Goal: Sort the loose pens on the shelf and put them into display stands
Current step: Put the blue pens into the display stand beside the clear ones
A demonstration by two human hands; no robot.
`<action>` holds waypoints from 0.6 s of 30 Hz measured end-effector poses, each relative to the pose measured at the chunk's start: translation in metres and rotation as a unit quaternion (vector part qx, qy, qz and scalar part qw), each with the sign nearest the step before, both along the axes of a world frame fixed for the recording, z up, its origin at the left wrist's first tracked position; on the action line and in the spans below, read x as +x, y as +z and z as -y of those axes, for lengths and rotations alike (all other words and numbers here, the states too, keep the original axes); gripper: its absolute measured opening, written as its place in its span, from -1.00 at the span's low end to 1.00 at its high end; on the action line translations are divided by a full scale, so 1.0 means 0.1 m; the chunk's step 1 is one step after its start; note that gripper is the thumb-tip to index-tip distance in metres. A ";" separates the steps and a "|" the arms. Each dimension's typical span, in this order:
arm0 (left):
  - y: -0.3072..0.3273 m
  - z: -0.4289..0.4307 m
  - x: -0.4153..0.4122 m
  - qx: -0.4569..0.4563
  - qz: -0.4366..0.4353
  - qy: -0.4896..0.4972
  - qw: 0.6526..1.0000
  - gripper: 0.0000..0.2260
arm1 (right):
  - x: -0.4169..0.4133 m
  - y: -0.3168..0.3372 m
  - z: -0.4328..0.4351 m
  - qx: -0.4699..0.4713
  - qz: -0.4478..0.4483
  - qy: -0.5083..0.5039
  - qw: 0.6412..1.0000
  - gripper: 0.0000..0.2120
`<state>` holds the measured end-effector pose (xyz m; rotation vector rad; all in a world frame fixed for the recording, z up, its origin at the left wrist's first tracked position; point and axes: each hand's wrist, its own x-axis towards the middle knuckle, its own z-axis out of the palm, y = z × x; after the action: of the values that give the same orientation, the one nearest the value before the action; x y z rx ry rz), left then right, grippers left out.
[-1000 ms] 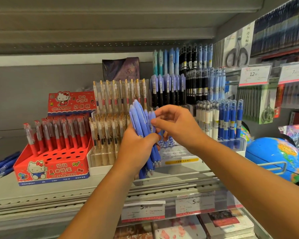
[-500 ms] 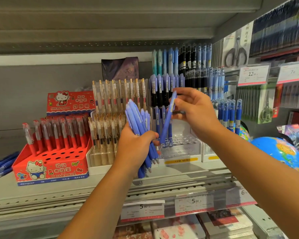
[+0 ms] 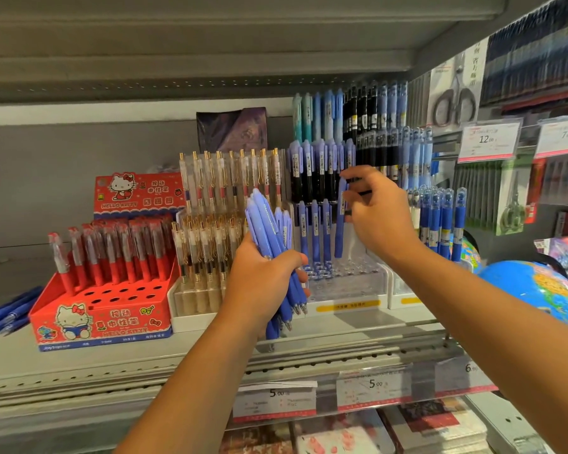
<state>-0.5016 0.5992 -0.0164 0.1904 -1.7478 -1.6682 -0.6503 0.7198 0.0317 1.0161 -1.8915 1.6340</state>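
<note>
My left hand (image 3: 263,283) grips a bundle of several blue pens (image 3: 269,224), tips down, in front of the shelf. My right hand (image 3: 379,214) pinches one blue pen (image 3: 340,224) near its top and holds it upright over the clear tiered display stand (image 3: 348,283). The pen's tip hangs just above the stand's holes, to the right of three blue pens (image 3: 315,234) standing in the lower row. More purple-blue and black pens fill the stand's upper rows.
A red Hello Kitty stand (image 3: 99,319) with red pens sits at the left, a stand of clear gold-clip pens (image 3: 210,244) beside it. Loose blue pens (image 3: 4,312) lie at the far left of the shelf. A globe (image 3: 535,290) is at right; price tags line the shelf edge.
My right hand drew one pen out of the bundle, raised it and carried it right and down toward the clear stand. My left hand kept its hold on the bundle.
</note>
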 end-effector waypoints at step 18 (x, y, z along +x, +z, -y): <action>0.02 -0.03 0.02 -0.003 0.002 0.000 1.000 -0.72 | 0.09 -0.11 0.09 0.138 -0.063 -0.049 0.987 -0.69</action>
<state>-0.4999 0.6025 -0.0146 0.1905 -1.7562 -1.6629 -0.6416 0.7108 0.0202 1.0864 -2.0841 1.2458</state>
